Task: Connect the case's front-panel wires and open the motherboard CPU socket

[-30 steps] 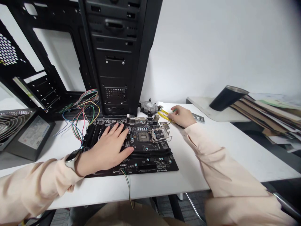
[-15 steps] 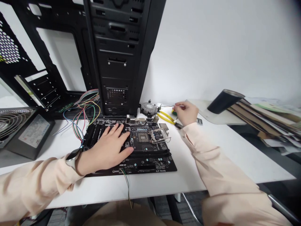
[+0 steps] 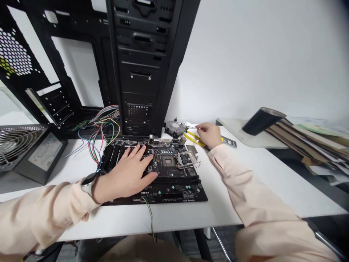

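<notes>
My left hand (image 3: 129, 174) lies flat with fingers spread on the left half of a black motherboard (image 3: 174, 194). The board's CPU socket (image 3: 168, 161) is uncovered, and its metal frame (image 3: 188, 159) is raised to the right. Behind the board, my right hand (image 3: 209, 134) pinches thin wires (image 3: 191, 127) beside a round cooler fan (image 3: 174, 127). Yellow-handled pliers (image 3: 195, 139) lie just under and left of my right hand. Thin green wires (image 3: 149, 214) hang from the board's front edge.
A black computer case (image 3: 144, 87) stands behind the board, with coloured wires (image 3: 100, 134) at its foot. At the left is a power supply (image 3: 43, 156). A dark cylinder (image 3: 261, 121) and stacked folders (image 3: 300, 142) are at the right. A slotted metal plate (image 3: 229, 142) lies behind my right wrist.
My right hand has moved left toward the cooler fan, uncovering more of the slotted plate. My left hand stays on the board. The whole view has shifted slightly.
</notes>
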The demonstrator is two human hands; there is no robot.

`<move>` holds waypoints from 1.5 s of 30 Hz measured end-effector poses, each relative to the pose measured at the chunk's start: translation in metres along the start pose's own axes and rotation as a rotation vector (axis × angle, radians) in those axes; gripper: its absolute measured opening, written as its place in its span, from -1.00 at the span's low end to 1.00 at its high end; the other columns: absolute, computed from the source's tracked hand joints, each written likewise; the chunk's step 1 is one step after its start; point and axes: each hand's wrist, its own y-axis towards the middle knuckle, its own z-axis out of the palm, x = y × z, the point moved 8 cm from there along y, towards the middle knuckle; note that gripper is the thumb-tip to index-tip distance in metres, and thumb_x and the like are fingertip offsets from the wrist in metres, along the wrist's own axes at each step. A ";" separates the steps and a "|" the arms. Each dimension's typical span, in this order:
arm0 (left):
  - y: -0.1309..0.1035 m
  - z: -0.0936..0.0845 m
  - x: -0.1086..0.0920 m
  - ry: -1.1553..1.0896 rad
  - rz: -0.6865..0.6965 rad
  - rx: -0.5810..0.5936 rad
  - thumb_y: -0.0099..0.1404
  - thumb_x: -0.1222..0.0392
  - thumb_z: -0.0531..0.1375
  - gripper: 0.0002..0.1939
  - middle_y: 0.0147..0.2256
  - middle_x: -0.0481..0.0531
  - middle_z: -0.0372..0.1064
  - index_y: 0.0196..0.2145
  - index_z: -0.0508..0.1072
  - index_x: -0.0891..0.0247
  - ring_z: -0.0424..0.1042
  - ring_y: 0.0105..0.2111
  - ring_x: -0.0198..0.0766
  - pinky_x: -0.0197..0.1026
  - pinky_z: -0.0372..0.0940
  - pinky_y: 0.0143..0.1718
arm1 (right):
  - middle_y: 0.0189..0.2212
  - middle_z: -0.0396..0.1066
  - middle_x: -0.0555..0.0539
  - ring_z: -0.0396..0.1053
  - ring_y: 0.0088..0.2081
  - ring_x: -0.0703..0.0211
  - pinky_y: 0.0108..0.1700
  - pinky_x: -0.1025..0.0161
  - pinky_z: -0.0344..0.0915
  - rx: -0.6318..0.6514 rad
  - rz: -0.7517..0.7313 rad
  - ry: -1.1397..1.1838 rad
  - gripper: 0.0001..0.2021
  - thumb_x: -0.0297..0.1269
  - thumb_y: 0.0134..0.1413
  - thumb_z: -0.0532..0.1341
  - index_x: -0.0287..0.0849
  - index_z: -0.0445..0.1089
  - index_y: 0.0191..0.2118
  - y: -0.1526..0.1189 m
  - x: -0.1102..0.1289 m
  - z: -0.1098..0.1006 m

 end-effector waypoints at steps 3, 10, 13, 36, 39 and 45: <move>0.000 -0.001 -0.001 -0.009 0.006 -0.010 0.37 -0.16 -0.11 -0.35 0.30 0.42 -0.09 0.22 0.23 0.33 -0.14 0.31 0.25 0.26 -0.09 0.24 | -0.49 0.49 -0.11 0.40 -0.41 0.07 -0.14 0.04 0.34 0.028 0.063 -0.026 -0.78 -0.35 -0.23 0.15 -0.20 0.53 -0.42 -0.005 -0.010 -0.003; 0.000 -0.001 0.000 0.011 0.009 -0.011 0.37 -0.15 -0.11 -0.35 0.29 0.43 -0.08 0.22 0.23 0.34 -0.12 0.30 0.25 0.27 -0.09 0.24 | -0.32 0.51 -0.17 0.45 -0.31 0.03 -0.15 0.02 0.36 -0.027 0.095 -0.012 -0.68 -0.23 -0.16 0.16 -0.22 0.48 -0.24 -0.014 -0.005 -0.022; 0.000 -0.001 0.000 0.025 0.016 -0.005 0.37 -0.15 -0.12 -0.35 0.30 0.42 -0.09 0.22 0.23 0.33 -0.13 0.30 0.25 0.28 -0.09 0.24 | -0.26 0.51 -0.19 0.46 -0.28 0.01 -0.15 0.01 0.38 -0.068 0.078 -0.015 -0.67 -0.27 -0.17 0.13 -0.23 0.44 -0.21 -0.014 -0.004 -0.027; 0.002 -0.002 0.003 0.018 -0.038 0.035 0.35 -0.15 -0.15 -0.25 0.32 0.32 -0.13 0.31 -0.03 0.46 -0.16 0.33 0.12 0.23 -0.08 0.27 | -0.66 0.36 0.01 0.25 -0.60 0.28 -0.51 0.32 0.16 -0.142 -0.650 -0.099 -0.83 -0.44 -0.18 0.02 -0.16 0.32 -0.60 -0.063 0.111 -0.050; 0.003 -0.002 0.004 0.015 -0.044 0.036 0.35 -0.15 -0.15 -0.24 0.32 0.33 -0.12 0.30 -0.02 0.48 -0.14 0.32 0.13 0.23 -0.08 0.27 | -0.68 0.33 0.02 0.20 -0.63 0.29 -0.54 0.32 0.12 -0.077 -0.637 -0.075 -0.83 -0.42 -0.20 0.01 -0.15 0.30 -0.61 -0.064 0.111 -0.048; 0.004 -0.001 0.005 0.007 -0.030 0.037 0.35 -0.15 -0.15 -0.23 0.31 0.36 -0.12 0.30 -0.03 0.51 -0.15 0.32 0.14 0.25 -0.08 0.26 | -0.72 0.23 0.01 0.14 -0.63 0.28 -0.53 0.31 0.07 0.006 -0.640 -0.058 -0.86 -0.39 -0.25 -0.03 -0.13 0.20 -0.67 -0.065 0.115 -0.046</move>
